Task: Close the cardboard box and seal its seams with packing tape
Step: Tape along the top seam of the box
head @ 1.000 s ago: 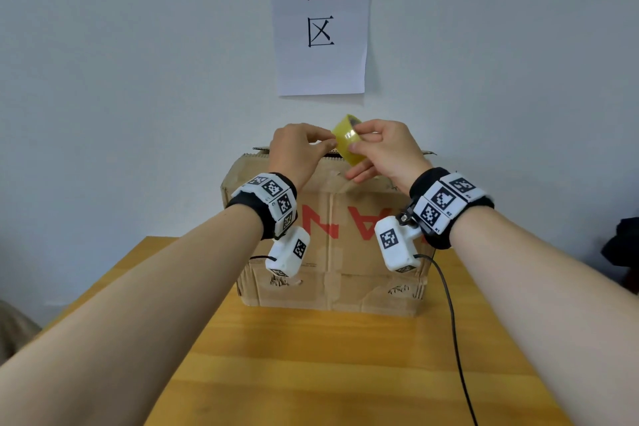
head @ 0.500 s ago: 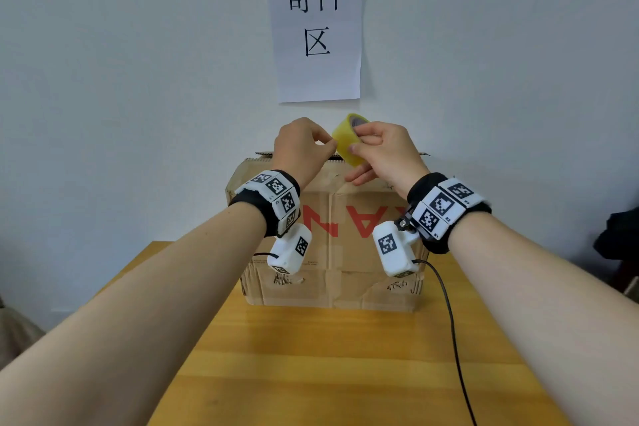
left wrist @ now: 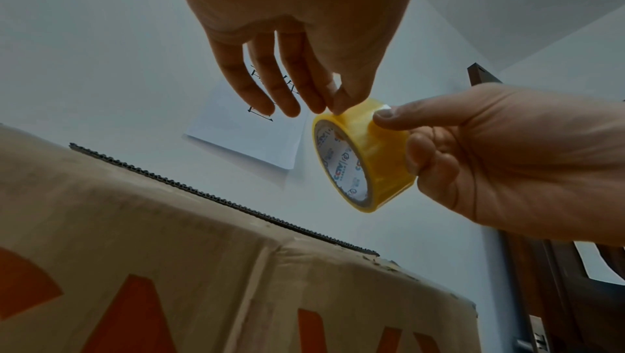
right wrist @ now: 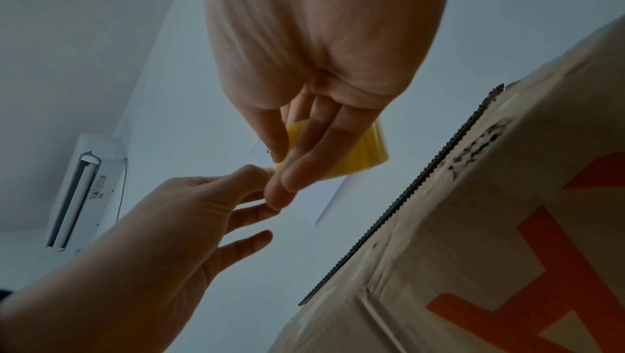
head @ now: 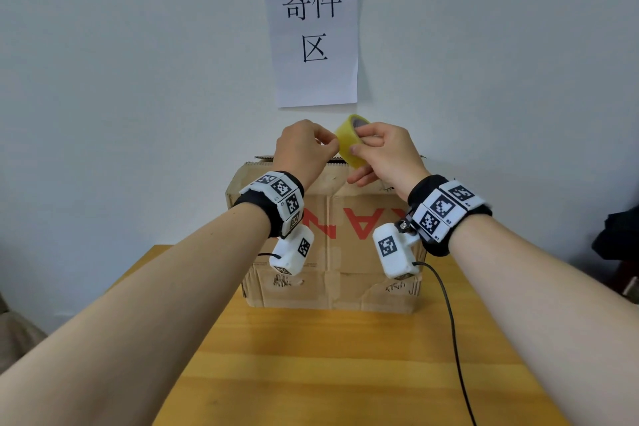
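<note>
A roll of tape (head: 350,141), yellow, is held in the air above the top of the cardboard box (head: 332,252), clear of it and near the box's far edge. The roll is gripped by the right hand (head: 387,157): the thumb is pressed on the outer band and the curled fingers are wrapped round the opposite side, as is shown in the left wrist view (left wrist: 365,155). Printed lettering is visible on the inner core of the roll in that view. The left hand (head: 304,149) is placed against the roll from the other side; its thumb and forefinger are brought together in a pinch on the upper rim of the band (left wrist: 335,107), while the remaining fingers are left loosely extended. Whether a free tape end is caught in the pinch cannot be told. In the right wrist view the roll (right wrist: 368,153) is mostly hidden behind the right fingers, and the left hand (right wrist: 189,214) is seen touching them at the tips.

The box is stood on a wooden table (head: 311,356), close to the white wall. Its top flaps are seen lying down; a corrugated edge (left wrist: 219,195) is exposed along the top. Red lettering is printed on the near face, and old tape residue is noted on the cardboard. A paper sign (head: 313,31) with black characters is fixed to the wall above the box. A black cable (head: 449,322) is run across the table from the right wrist camera. An air conditioner (right wrist: 86,193) is mounted on the wall, seen in the right wrist view.
</note>
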### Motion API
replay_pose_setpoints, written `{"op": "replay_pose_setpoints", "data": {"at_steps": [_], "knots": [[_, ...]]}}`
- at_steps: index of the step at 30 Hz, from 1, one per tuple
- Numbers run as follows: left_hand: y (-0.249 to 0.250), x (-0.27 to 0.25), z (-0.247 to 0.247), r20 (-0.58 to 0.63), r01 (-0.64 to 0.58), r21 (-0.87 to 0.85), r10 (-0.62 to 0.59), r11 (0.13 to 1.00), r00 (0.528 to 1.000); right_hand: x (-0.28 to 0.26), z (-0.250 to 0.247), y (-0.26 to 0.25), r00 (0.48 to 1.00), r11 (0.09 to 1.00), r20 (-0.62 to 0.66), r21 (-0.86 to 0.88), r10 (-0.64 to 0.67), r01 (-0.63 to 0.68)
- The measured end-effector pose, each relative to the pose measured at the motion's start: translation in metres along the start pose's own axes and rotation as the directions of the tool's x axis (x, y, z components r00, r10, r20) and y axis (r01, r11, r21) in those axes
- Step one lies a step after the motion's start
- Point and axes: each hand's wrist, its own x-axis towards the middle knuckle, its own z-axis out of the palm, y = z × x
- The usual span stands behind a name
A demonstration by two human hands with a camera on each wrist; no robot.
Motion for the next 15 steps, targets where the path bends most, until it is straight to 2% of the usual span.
{"op": "replay_pose_setpoints", "data": {"at_steps": [7, 15], "knots": [[0.009, -0.003, 0.004, 0.054, 0.057, -0.021, -0.055, 0.998, 0.997, -0.004, 0.0, -0.001, 1.0, 0.999, -0.014, -0.03, -0.014, 0.014], [0.014, -0.002, 0.005, 0.156, 0.03, 0.008, -0.031, 1.0, 0.987, -0.008, -0.002, 0.001, 0.993, 0.976, -0.075, -0.202, -0.096, 0.079]]}}
